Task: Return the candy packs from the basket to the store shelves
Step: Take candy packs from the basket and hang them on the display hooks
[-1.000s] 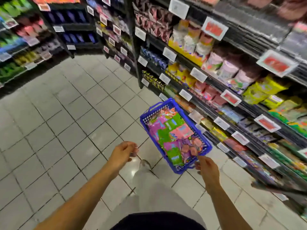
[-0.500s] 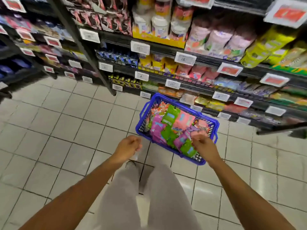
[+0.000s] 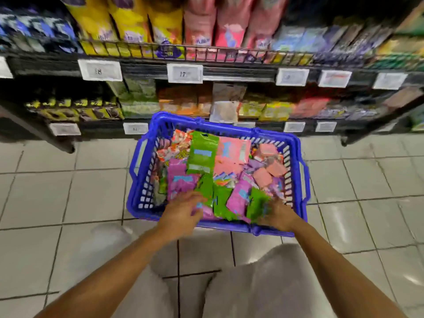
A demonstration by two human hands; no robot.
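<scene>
A blue plastic basket stands on the tiled floor in front of the store shelves. It is full of candy packs: a long green pack, a pink pack, a purple pack and several small ones. My left hand reaches over the near rim with its fingers spread on the purple and green packs. My right hand is at the near right corner against a green pack. Its fingers are blurred and partly hidden.
The upper shelf holds yellow bags and pink bags behind a wire rail, and the lower shelf holds mixed small packs. White price tags line the shelf edges. Grey floor tiles surround the basket. My knees fill the bottom.
The view has swung to face the shelves and come closer and lower. Both hands have moved forward into the near end of the basket, which now rests in front of me.
</scene>
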